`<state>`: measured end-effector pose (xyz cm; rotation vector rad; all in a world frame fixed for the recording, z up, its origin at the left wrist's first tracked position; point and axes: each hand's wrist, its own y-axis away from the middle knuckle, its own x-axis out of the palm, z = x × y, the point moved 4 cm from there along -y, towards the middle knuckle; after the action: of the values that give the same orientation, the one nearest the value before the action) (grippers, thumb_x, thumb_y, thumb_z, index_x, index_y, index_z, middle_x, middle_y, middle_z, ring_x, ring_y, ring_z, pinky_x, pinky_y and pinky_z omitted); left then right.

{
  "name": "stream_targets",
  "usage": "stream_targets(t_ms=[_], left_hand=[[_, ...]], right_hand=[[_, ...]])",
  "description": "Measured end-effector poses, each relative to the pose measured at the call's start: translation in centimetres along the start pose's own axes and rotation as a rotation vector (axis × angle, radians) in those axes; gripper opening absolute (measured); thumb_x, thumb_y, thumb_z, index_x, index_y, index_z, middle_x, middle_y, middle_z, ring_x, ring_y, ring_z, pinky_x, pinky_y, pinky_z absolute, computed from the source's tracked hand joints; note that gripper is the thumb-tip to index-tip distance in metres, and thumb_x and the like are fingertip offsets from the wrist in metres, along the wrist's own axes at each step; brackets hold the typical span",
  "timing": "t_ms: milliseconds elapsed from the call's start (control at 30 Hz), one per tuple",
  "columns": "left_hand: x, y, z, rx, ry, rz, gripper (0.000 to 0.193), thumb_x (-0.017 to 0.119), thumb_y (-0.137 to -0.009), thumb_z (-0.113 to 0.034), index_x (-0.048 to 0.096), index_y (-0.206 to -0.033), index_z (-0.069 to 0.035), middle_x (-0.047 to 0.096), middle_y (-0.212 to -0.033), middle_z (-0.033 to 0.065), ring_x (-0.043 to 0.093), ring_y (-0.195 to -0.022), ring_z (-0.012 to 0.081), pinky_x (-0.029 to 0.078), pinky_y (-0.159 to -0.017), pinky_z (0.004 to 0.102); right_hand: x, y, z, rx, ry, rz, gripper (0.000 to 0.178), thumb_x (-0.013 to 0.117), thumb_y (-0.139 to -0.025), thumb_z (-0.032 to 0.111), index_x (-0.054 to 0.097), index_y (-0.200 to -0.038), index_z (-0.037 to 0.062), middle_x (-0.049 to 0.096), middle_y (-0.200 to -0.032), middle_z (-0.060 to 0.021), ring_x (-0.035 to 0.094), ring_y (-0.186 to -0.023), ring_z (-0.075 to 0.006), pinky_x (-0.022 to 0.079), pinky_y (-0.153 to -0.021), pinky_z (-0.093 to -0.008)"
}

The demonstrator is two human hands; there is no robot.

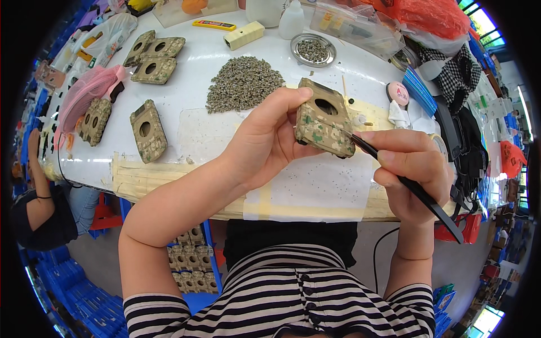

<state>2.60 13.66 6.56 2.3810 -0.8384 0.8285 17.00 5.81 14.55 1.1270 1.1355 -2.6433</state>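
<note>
A toy tank hull [322,125] in tan and green camouflage, with a round hole in its top, is held above the table in my left hand [262,138]. My left thumb presses on its far corner while the fingers support it from below. My right hand [414,166] grips black tweezers [438,213] like a pen. Their tip touches or nearly touches the hull's right near side; whether anything is pinched there is too small to tell. Beneath lies a white paper sheet [315,194] dotted with tiny specks. A heap of small camouflage-coloured parts [242,84] lies beyond my left hand.
More tank hulls [149,130] lie at the left, near a pink mesh item [84,98]. A round metal dish [295,52] of small parts, a white bottle [292,25] and a yellow block [244,35] stand at the back. Another person's arm [38,186] shows far left.
</note>
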Motion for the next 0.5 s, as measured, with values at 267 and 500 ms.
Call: stream_targets(t_ms=[267,500], left_hand=[[-0.07,-0.21,0.18,0.000,0.020,0.034,0.051,0.040,-0.091,-0.038,0.051,-0.121,0.001,0.060,-0.114,0.0170,0.061,-0.103,0.0211,0.051,-0.087,0.0344],[-0.05,-0.16,0.05,0.013,0.015,0.042,0.050,0.040,-0.091,-0.038,0.051,-0.121,0.001,0.060,-0.114,0.0167,0.061,-0.103,0.0210,0.052,-0.087,0.0346]], right_hand=[[-0.01,0.38,-0.37,0.005,-0.062,-0.036,0.030,0.066,-0.083,0.031,0.051,-0.087,0.0056,0.066,-0.090,-0.0207,0.064,-0.078,-0.0224,0.050,-0.066,-0.0289],[0.00,0.09,-0.46,-0.022,-0.137,-0.111,0.025,0.077,-0.069,0.012,0.058,-0.083,0.0045,0.067,-0.089,-0.0146,0.065,-0.073,-0.0222,0.052,-0.061,-0.0278]])
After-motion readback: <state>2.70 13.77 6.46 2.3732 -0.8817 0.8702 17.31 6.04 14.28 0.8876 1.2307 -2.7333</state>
